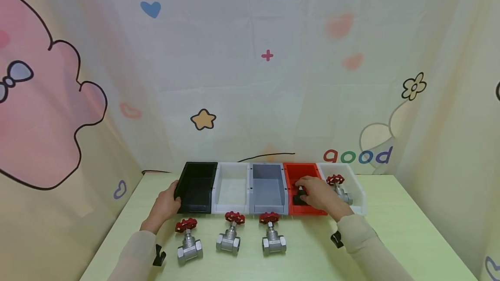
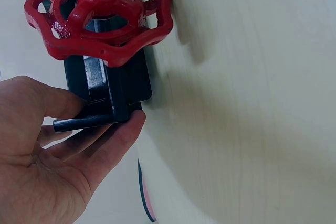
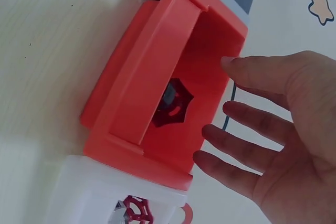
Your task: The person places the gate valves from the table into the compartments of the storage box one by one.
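At the left end of the row, my left hand [image 1: 166,205] grips the side wall of the black bin [image 1: 195,208], thumb inside the rim and fingers outside, as the left wrist view shows. My right hand [image 1: 318,193] is over the red bin [image 1: 308,211], its fingers spread and holding nothing in the right wrist view. Inside that bin lies a dark-bodied valve [image 1: 299,197] with a red handwheel [image 3: 177,103]. A silver valve [image 1: 342,193] with a red handwheel sits in the white bin [image 1: 360,205] at the right end.
Between the black and red bins stand another white bin [image 1: 231,208] and a grey bin [image 1: 268,208]. In front of the row, three silver gate valves with red handwheels stand on the table: a left valve [image 1: 190,248], a middle valve [image 1: 228,241] and a right valve [image 1: 274,243].
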The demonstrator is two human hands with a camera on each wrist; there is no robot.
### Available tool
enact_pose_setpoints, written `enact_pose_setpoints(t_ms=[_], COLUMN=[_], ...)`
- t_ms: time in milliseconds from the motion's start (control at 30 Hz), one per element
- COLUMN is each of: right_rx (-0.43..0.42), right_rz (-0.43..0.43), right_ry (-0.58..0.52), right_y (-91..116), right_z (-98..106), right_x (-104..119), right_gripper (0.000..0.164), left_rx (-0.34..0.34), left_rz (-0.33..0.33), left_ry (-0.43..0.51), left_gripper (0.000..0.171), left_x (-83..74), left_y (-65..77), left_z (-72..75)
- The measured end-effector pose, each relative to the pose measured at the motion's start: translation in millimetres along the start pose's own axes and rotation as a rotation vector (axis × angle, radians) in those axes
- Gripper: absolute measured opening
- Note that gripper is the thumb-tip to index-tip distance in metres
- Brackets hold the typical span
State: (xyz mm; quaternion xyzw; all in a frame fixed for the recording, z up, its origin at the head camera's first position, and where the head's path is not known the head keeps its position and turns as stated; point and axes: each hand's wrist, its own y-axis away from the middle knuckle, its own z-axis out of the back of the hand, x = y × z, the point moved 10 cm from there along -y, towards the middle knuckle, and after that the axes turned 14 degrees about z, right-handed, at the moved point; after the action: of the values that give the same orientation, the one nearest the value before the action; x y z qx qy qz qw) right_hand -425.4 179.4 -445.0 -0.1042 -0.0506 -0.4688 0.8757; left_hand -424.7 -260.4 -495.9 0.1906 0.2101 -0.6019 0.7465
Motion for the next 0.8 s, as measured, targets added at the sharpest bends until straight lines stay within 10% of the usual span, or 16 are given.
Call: enact_pose_setpoints(t_ms=[800], right_rx=[-0.062], right_rz=[0.018], right_ry=[0.015], right_y=[25], right_z=[27], right_x=[24], right_gripper=[0.051], left_rx=[0.0], left_rz=[-0.002], left_ry=[-0.001], left_gripper=[0.062], left_x=[2.3], left_y=[-2.1], left_z=[-2.5])
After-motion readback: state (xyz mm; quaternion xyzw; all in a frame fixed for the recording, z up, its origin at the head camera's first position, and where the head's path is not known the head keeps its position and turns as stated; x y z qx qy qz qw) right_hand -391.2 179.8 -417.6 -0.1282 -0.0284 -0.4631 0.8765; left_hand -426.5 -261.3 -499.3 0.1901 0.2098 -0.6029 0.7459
